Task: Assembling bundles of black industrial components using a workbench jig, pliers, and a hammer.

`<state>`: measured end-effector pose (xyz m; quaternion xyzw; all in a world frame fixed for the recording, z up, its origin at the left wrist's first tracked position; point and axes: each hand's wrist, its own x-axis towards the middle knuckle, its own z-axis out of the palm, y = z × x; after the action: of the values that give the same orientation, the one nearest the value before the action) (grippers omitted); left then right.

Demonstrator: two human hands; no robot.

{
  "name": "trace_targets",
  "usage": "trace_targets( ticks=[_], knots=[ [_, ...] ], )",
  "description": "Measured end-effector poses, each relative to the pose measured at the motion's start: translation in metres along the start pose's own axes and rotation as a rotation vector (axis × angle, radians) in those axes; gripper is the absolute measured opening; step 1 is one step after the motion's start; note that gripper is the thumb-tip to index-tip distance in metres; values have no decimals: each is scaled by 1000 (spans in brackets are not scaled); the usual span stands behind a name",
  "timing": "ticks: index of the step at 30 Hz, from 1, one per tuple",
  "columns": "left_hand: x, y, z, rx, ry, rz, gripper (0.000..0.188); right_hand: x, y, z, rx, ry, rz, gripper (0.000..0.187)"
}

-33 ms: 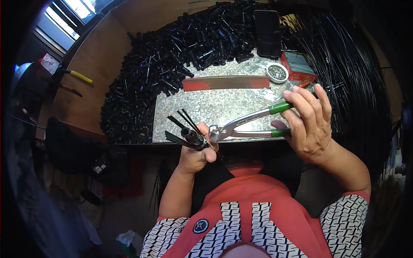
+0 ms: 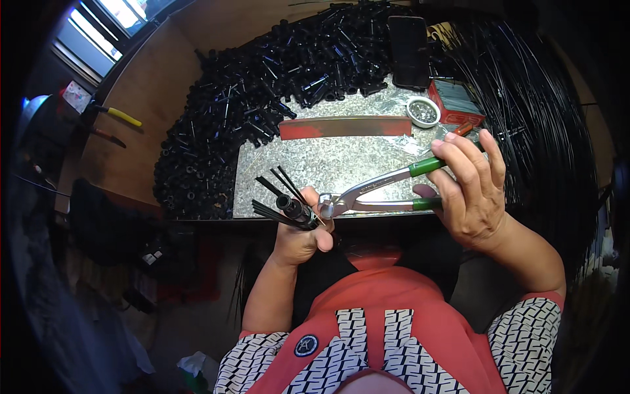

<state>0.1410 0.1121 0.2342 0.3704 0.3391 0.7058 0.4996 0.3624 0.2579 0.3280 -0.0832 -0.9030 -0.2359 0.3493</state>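
My left hand [image 2: 296, 244] is closed round a black tubular part [image 2: 289, 205], its open end facing up and to the left. Several thin black strips [image 2: 268, 211] stick out beside the tube from the same grip. A fine wire shows by the thumb. My right hand [image 2: 474, 194] holds a pair of end-cutting pincers [image 2: 380, 187] by the green handles, fingers over the upper one and thumb at the lower. The handles stand apart. The pincers' metal head lies against the tube's side, at my left fingertips; what is between the jaws is hidden.
A big heap of black tubular parts [image 2: 223, 111] fills the bench's left and back. Behind my hands lies a red-edged flat bar [image 2: 344, 127]. Farther right are a white bowl [image 2: 423, 111], a red box [image 2: 456, 102], a phone [image 2: 407, 52] and a bundle of long black strands [image 2: 531, 111].
My left thumb has shifted slightly to the right and down beside the pincers' head. The pincers and the tube stay in practically the same place.
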Motion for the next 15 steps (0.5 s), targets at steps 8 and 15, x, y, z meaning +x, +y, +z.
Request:
trace_targets(
  ticks=[8,15],
  knots=[
    [3,-3,0,30,94,-19,54,-1,-1,2,33,4,-12,21],
    [3,-6,-3,63,110,-8,50,-4,5,4,-16,46,-106,18]
  ],
)
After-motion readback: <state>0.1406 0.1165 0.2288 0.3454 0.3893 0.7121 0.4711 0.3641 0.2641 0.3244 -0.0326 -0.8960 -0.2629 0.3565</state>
